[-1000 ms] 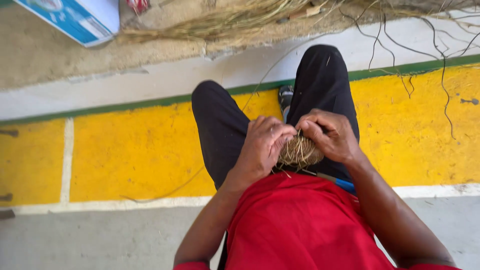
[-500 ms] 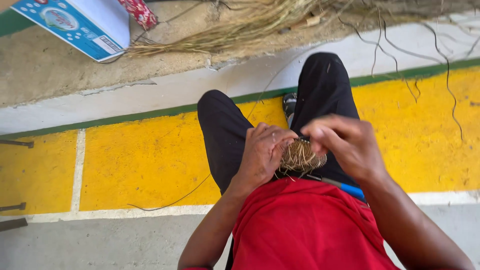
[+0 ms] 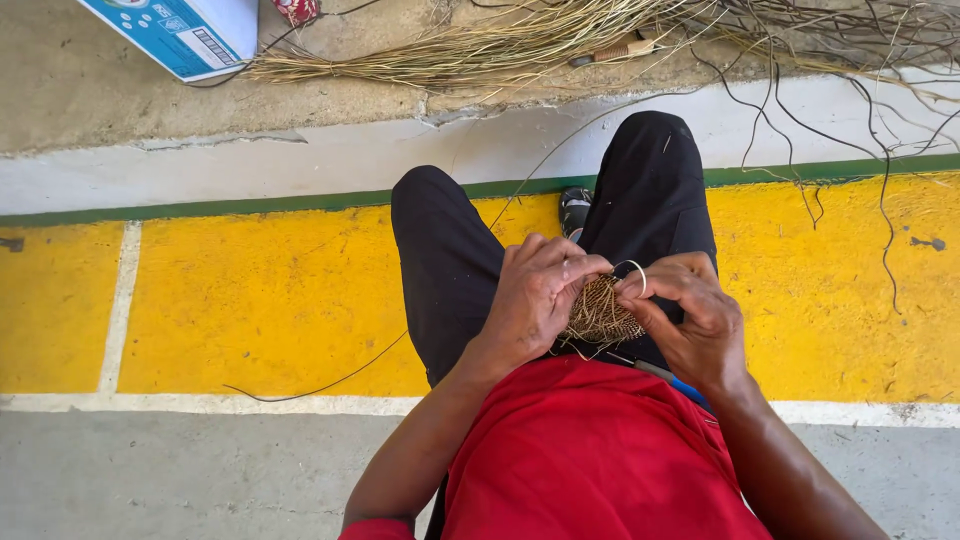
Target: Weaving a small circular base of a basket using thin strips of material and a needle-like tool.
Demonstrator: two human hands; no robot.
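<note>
A small round woven piece of straw-coloured fibre (image 3: 600,312) sits over my lap, between both hands. My left hand (image 3: 530,300) grips its left edge with fingers curled over the top. My right hand (image 3: 690,312) pinches a thin pale strand (image 3: 636,270) that loops up at the piece's right edge. Long loose strands trail from the weaving down to the yellow floor (image 3: 250,300) and up toward the fibre pile. I sit in black trousers (image 3: 440,250) and a red shirt (image 3: 590,460).
A bundle of dry straw fibres (image 3: 480,45) and dark thin twigs (image 3: 840,60) lie on the concrete ahead. A blue and white cardboard box (image 3: 185,30) stands at the top left. A blue-handled tool (image 3: 675,380) lies by my right wrist.
My right hand moved back in against the weaving and now pinches a looped strand. The view shifted slightly down and right; the left hand kept its grip.
</note>
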